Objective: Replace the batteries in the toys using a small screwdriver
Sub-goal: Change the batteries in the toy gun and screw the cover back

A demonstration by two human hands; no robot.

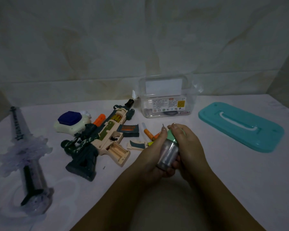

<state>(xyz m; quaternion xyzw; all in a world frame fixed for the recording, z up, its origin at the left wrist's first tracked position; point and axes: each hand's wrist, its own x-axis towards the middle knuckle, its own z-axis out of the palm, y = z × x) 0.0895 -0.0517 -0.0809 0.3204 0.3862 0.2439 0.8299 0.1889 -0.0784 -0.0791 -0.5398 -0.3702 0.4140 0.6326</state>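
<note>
My left hand and my right hand together grip a small clear case with a green cap, held above the table's middle. A thin metal tip pokes up beside my left thumb. The beige and dark green toy gun lies left of my hands, its battery bay open and facing up. Its loose cover and several orange and yellow batteries lie between the gun and my hands. A white toy with a blue top sits behind the gun.
A clear plastic box stands at the back, its teal lid lying flat to the right. A long translucent toy sword lies along the left side. A tiny screw rests near the gun's grip.
</note>
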